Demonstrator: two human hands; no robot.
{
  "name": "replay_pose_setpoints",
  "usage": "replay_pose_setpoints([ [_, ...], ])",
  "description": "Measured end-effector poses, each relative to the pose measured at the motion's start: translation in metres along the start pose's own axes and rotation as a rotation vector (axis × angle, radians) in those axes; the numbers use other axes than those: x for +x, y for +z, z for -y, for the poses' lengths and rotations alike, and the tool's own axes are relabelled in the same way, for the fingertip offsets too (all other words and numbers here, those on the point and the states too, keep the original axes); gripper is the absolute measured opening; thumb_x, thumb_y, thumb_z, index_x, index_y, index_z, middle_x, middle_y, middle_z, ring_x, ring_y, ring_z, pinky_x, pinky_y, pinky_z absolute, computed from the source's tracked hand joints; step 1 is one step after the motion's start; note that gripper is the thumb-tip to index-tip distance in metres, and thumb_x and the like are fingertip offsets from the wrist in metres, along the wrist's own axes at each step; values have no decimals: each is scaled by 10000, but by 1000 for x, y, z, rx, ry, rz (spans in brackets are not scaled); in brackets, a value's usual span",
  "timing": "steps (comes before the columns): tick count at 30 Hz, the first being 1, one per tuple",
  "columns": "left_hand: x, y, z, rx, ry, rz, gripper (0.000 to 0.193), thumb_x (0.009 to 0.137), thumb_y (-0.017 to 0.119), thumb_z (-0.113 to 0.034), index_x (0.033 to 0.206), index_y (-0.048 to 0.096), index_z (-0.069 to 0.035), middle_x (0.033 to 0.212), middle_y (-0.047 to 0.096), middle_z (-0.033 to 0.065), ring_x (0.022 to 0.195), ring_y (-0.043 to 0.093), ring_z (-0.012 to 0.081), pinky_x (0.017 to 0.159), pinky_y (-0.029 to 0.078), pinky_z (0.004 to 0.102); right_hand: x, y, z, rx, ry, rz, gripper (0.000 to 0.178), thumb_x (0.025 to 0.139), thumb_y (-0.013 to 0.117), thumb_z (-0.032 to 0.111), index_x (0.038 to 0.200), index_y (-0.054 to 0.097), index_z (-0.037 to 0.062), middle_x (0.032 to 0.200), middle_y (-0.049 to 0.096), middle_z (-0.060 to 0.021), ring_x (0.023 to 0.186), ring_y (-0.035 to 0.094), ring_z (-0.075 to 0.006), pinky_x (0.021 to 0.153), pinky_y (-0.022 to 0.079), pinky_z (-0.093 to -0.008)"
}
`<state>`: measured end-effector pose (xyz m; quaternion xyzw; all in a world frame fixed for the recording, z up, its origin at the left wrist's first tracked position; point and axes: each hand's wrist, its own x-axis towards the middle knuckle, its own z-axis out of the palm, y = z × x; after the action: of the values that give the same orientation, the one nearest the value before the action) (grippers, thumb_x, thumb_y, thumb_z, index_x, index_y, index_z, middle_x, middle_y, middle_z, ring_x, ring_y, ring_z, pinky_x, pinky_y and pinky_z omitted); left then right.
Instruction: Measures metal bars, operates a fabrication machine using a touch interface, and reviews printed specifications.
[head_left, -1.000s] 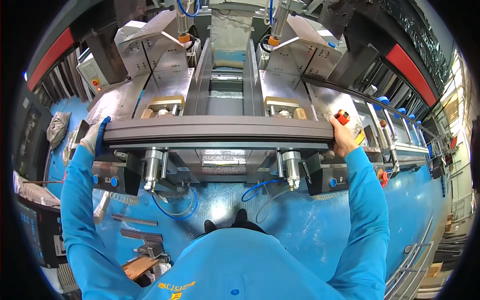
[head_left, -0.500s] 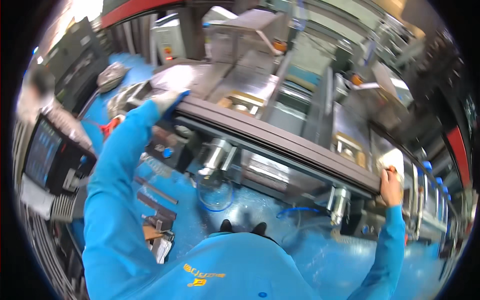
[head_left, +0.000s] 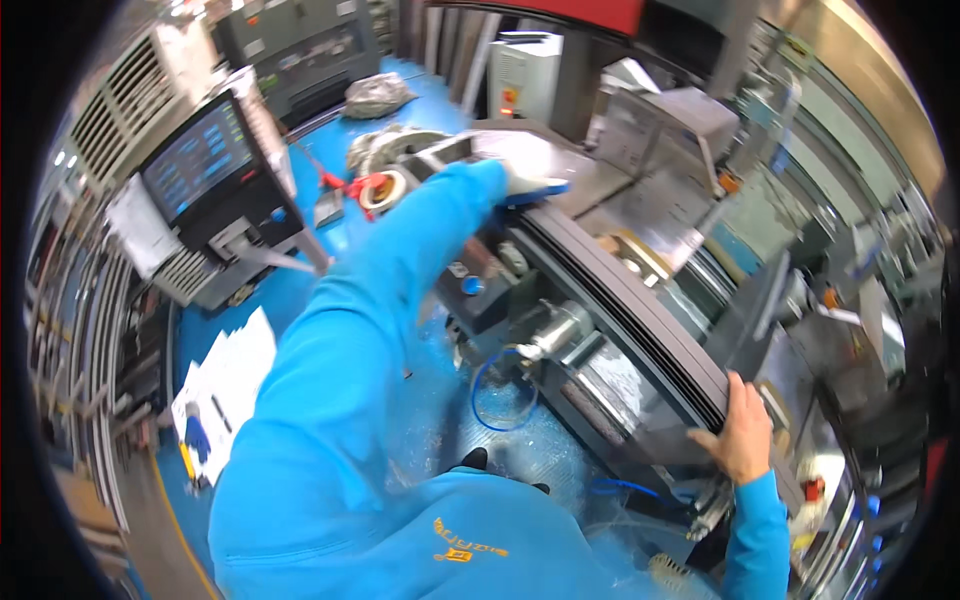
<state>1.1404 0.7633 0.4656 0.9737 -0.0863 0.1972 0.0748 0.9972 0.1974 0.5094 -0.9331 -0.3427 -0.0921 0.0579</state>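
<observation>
1. Since the earlier frame the view has swung left: the grey bar (head_left: 645,305) slants more steeply between the hands, and the screen (head_left: 200,160) left of the left hand (head_left: 530,187) sits further in.
2. Left hand, gloved, meets the bar's far end; its grip is hidden.
3. Right hand (head_left: 745,430), bare, thumb spread, lies over it; grasp unclear.
4. Uneven pressure could skew the bar, pinching fingers beneath.
</observation>
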Motion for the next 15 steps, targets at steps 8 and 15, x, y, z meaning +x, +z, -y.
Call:
replay_pose_setpoints([
  [8,-72,-109,-144,-746,-347,-436,333,868,647,-341,1028,694,-53,874,703,125,746,641,292,715,515,398,-11,-1,12,49,57,53,887,589,857,135,1379,473,12,1148,589,-172,980,586,-360,895,481,-401],
  [15,-284,-32,-231,-1443,-567,-493,350,967,557,-230,1247,639,-38,1159,689,94,981,631,176,893,489,294,31,-44,37,-131,-123,147,842,766,809,276,1465,411,27,1351,557,-239,1168,578,-392,1004,462,-414],
])
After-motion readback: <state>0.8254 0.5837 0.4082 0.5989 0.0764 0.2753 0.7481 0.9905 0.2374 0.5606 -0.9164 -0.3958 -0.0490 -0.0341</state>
